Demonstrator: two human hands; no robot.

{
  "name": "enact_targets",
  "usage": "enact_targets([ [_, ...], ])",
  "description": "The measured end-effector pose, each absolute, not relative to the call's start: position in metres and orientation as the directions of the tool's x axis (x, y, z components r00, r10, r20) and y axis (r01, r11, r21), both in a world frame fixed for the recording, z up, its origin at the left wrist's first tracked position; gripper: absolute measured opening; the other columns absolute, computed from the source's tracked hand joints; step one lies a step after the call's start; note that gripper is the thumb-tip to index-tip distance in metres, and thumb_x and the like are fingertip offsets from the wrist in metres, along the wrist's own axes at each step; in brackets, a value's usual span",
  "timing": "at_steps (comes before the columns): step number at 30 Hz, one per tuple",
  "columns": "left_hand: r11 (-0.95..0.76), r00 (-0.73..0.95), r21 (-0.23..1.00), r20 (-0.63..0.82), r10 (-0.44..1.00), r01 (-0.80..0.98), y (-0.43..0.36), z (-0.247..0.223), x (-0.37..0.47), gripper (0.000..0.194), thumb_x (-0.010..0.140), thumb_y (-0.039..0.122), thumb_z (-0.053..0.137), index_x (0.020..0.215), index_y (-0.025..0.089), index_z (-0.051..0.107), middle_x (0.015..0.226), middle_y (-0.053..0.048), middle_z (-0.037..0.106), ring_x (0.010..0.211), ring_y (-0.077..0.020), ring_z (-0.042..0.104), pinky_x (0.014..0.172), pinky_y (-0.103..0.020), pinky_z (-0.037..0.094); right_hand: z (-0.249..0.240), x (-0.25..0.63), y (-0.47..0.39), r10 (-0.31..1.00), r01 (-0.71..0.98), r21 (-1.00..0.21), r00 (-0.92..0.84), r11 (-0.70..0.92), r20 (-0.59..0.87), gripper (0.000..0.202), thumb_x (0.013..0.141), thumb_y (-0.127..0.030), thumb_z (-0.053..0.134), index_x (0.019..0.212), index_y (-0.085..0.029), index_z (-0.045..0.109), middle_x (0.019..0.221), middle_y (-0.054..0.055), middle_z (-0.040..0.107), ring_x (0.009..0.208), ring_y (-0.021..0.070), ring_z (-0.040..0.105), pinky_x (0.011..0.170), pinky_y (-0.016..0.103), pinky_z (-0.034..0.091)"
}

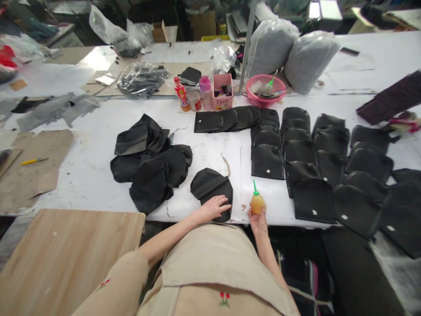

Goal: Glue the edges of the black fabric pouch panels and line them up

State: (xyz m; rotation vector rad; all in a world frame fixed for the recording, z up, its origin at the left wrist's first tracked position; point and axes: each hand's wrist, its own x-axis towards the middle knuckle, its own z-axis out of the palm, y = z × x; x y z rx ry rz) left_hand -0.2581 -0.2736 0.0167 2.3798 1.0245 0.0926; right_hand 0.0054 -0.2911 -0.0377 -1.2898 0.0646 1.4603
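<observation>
This is a workshop, one where flat pieces are worked by hand: a long white worktop point(87, 175) carries overlapping rows of like-shaped black pieces point(299, 151) and a loose heap of more point(149, 182), with a green-nozzled squeeze bottle point(258, 204) held at its near edge. Grey offcuts point(70, 115) lie at the left, near a slim yellow tool point(33, 161) on a brown sheet point(49, 177). Further back, plastic bags point(272, 47) stuffed with grey material stand beyond a pink basin point(265, 101) of odds and ends

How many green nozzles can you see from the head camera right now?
2. One green nozzle tops the amber bottle in the right hand; the other green nozzle sticks up inside the pink bowl. More may be hidden there.
</observation>
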Motion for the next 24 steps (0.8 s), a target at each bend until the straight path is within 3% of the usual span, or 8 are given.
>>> enact_targets([
  [2,-0.419,0.576,0.506,-0.201,0.793,0.754,-0.287,0.009,-0.269,0.08,0.071,0.037,0.087,0.141,0.018,0.053,0.149,-0.02,0.048,0.143,-0.0364,0.04,0.115,-0.052,0.037,-0.035,0.004,-0.291,0.666,-0.723,-0.582,0.229,-0.373,-0.71,0.053,0.067,-0.058,0.082,0.1,-0.02,0.067,0.083,0.002,0.074,0.058,0.0111,0.062,0.05,0.022,0.054],
  [4,-0.313,0.47,0.499,-0.225,0.854,0.808,-0.297,0.005,-0.275,0.088,0.066,0.044,0.089,0.141,0.016,0.051,0.15,-0.021,0.046,0.143,-0.0378,0.038,0.115,-0.054,0.036,-0.03,-0.001,-0.29,0.662,-0.716,-0.585,0.231,-0.381,-0.713,0.051,0.067,-0.057,0.081,0.099,-0.02,0.068,0.082,0.001,0.074,0.058,0.0109,0.062,0.049,0.021,0.053],
  [9,-0.186,0.304,0.414,-0.239,0.922,0.891,-0.291,0.004,-0.265,0.07,0.077,0.041,0.082,0.137,0.018,0.055,0.143,-0.018,0.052,0.137,-0.0334,0.046,0.111,-0.049,0.041,-0.006,-0.023,-0.277,0.73,-0.698,-0.566,0.09,-0.439,-0.677,0.053,0.066,-0.057,0.082,0.102,-0.021,0.069,0.086,0.003,0.075,0.065,0.0127,0.066,0.052,0.021,0.054],
  [11,-0.15,0.244,0.351,-0.24,0.94,0.924,-0.281,0.005,-0.26,0.072,0.077,0.041,0.082,0.139,0.017,0.053,0.143,-0.019,0.052,0.138,-0.0349,0.044,0.111,-0.05,0.039,0.005,-0.033,-0.27,0.765,-0.69,-0.557,0.007,-0.463,-0.644,0.051,0.068,-0.055,0.083,0.105,-0.023,0.07,0.092,0.003,0.075,0.077,0.0159,0.069,0.059,0.024,0.057],
  [14,-0.155,0.234,0.292,-0.261,0.936,0.944,-0.267,0.004,-0.256,0.092,0.068,0.043,0.088,0.146,0.018,0.046,0.146,-0.019,0.05,0.146,-0.0382,0.033,0.117,-0.054,0.031,0.02,-0.051,-0.261,0.793,-0.682,-0.528,-0.128,-0.506,-0.596,0.049,0.069,-0.055,0.083,0.105,-0.023,0.071,0.1,0.005,0.075,0.089,0.02,0.069,0.076,0.034,0.06],
  [18,-0.174,0.248,0.266,-0.276,0.928,0.948,-0.256,-0.001,-0.259,0.107,0.06,0.048,0.092,0.15,0.021,0.041,0.155,-0.02,0.04,0.149,-0.0401,0.027,0.119,-0.059,0.025,0.031,-0.071,-0.261,0.789,-0.675,-0.471,-0.284,-0.568,-0.545,0.05,0.072,-0.06,0.08,0.105,-0.024,0.072,0.101,0.006,0.075,0.095,0.0235,0.068,0.095,0.046,0.055],
  [21,-0.216,0.288,0.268,-0.265,0.92,0.939,-0.251,-0.002,-0.261,0.099,0.061,0.05,0.091,0.144,0.018,0.047,0.155,-0.022,0.04,0.148,-0.0398,0.03,0.118,-0.058,0.026,0.032,-0.079,-0.266,0.762,-0.629,-0.466,-0.351,-0.623,-0.545,0.05,0.073,-0.06,0.079,0.107,-0.024,0.072,0.102,0.007,0.076,0.094,0.0241,0.068,0.095,0.047,0.054],
  [24,-0.236,0.282,0.257,-0.163,0.945,0.937,-0.249,0.002,-0.26,0.065,0.079,0.041,0.081,0.133,0.016,0.057,0.148,-0.019,0.048,0.144,-0.0347,0.037,0.117,-0.052,0.031,0.029,-0.077,-0.269,0.775,-0.61,-0.514,-0.295,-0.603,-0.558,0.047,0.073,-0.054,0.081,0.108,-0.024,0.072,0.109,0.006,0.074,0.098,0.0232,0.067,0.089,0.041,0.056],
])
